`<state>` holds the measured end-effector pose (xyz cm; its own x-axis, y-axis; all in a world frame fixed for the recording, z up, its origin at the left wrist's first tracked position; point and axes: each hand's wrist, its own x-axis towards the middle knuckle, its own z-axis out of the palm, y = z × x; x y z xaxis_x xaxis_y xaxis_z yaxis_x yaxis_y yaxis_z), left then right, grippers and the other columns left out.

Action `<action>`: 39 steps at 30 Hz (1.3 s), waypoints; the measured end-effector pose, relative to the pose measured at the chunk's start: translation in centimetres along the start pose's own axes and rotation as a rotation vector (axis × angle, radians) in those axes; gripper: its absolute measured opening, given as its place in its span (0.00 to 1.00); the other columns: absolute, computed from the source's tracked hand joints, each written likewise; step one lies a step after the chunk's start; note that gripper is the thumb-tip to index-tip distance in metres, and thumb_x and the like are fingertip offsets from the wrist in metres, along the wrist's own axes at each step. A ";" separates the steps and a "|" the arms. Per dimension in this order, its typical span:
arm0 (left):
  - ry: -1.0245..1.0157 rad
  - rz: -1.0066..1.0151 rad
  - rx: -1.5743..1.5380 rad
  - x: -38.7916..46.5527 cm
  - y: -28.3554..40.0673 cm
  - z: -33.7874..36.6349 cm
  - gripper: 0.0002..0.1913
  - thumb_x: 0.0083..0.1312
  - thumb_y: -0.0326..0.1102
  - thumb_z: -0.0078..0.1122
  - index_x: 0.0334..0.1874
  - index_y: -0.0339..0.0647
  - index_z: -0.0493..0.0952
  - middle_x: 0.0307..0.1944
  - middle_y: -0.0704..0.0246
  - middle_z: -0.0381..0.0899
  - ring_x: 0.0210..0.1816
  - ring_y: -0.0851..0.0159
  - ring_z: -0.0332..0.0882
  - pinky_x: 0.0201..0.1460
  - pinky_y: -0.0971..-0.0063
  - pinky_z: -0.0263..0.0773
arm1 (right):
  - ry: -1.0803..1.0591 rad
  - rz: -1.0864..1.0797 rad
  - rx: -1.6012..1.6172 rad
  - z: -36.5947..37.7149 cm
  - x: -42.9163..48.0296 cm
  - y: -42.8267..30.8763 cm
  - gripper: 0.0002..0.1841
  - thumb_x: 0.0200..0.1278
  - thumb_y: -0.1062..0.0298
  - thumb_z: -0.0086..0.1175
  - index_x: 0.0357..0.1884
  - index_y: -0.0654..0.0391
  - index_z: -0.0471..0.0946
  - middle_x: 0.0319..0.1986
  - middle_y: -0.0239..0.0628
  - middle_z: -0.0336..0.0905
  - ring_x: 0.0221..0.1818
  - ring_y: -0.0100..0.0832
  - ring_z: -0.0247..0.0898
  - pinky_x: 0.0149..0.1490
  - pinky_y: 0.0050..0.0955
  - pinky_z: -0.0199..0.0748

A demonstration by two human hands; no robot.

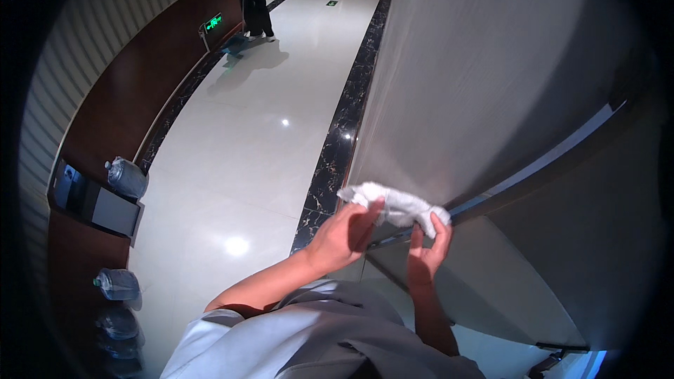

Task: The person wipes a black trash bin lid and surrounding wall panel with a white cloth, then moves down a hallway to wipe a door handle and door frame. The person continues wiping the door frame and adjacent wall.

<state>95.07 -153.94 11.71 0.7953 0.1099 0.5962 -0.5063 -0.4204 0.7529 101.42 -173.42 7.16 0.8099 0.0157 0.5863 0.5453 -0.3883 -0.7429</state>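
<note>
A white cloth (403,205), bunched into a loose roll, is held out in front of my body. My left hand (342,234) grips its left part, with the thumb and fingers around the fabric. The other end is pinched between the thumb and fingers of my right hand (430,247). Just beyond the cloth rises a pale grey wall panel (447,63). Whether the cloth touches that panel I cannot tell.
Large water bottles (120,284) stand along the left wall beside a water dispenser (100,205). Up the corridor a person (255,0) holds a long-handled dustpan (235,45). A lit exit sign (214,22) is low on the wall. Dark marble strips (337,158) border the glossy tile floor (253,168).
</note>
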 end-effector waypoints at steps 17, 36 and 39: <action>0.140 -0.199 0.304 3.3 -2.9 -1.6 0.34 0.68 0.24 0.62 0.77 0.36 0.62 0.61 0.52 0.69 0.60 0.48 0.72 0.65 0.60 0.70 | -0.245 -0.162 -0.091 3.2 4.6 -3.0 0.19 0.60 0.73 0.66 0.55 0.56 0.81 0.49 0.45 0.80 0.50 0.51 0.78 0.55 0.45 0.76; -0.399 0.307 -0.087 14.0 6.6 6.3 0.44 0.62 0.23 0.68 0.80 0.27 0.54 0.68 0.43 0.70 0.62 0.42 0.75 0.66 0.58 0.71 | 0.648 0.267 -0.013 -12.6 8.1 -10.9 0.17 0.66 0.71 0.64 0.56 0.60 0.79 0.49 0.42 0.80 0.52 0.36 0.77 0.59 0.33 0.74; -0.406 0.125 -0.173 14.1 6.9 9.1 0.47 0.62 0.23 0.67 0.82 0.29 0.49 0.73 0.41 0.63 0.70 0.39 0.69 0.71 0.57 0.68 | 0.571 0.291 -0.241 -13.0 8.2 -8.8 0.17 0.65 0.71 0.64 0.55 0.58 0.77 0.49 0.41 0.80 0.51 0.36 0.77 0.59 0.33 0.73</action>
<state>105.83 -163.50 22.73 0.7730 -0.3088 0.5541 -0.6278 -0.2471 0.7381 100.44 -181.89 22.73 0.6394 -0.5826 0.5017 0.2060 -0.4988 -0.8419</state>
